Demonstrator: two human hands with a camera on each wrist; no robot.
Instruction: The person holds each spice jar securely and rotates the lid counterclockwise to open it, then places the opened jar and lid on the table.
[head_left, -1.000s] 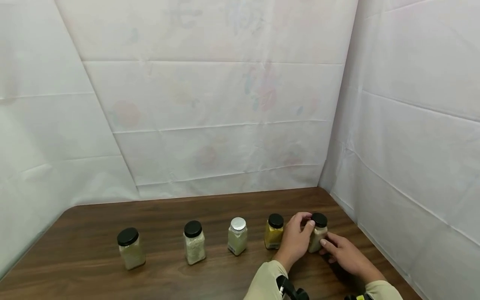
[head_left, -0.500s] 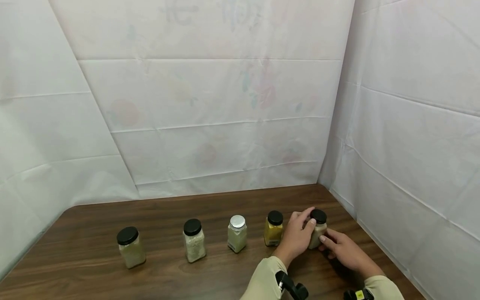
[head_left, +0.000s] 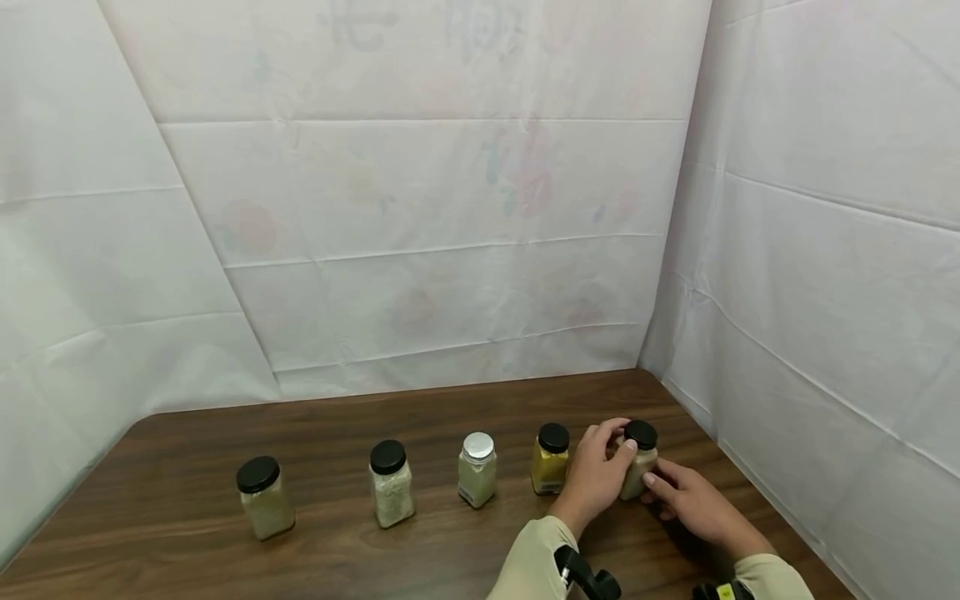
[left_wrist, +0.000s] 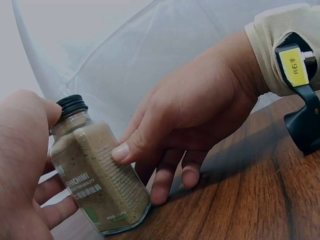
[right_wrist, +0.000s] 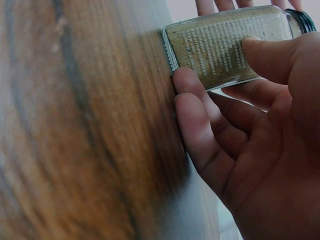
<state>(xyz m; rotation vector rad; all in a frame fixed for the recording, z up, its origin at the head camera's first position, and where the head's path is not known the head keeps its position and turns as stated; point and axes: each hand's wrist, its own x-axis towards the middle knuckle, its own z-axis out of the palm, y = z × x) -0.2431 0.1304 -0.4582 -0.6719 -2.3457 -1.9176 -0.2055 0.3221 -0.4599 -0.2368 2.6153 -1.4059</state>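
Note:
A glass spice jar (head_left: 639, 471) of tan powder with a black lid (left_wrist: 72, 105) stands at the right end of a row; in the left wrist view its label reads SHICHIMI. My left hand (head_left: 597, 471) grips it from the left, thumb by the lid and neck, fingers round the far side. From the right, my right hand (head_left: 693, 504) holds the lower body, its thumb (right_wrist: 270, 57) on the printed side and other fingers low by the base. The jar's bottom appears to touch the wooden table (left_wrist: 250, 175). Close to my left hand is a yellow jar (head_left: 550, 467) with a black lid.
Farther left along the table (head_left: 330, 558) stand a silver-lidded jar (head_left: 477, 479), a black-lidded jar of pale contents (head_left: 392, 496) and another black-lidded jar (head_left: 267, 508). White sheeting (head_left: 450, 192) hangs behind, and a white sheet wall (head_left: 825, 275) runs along the right edge.

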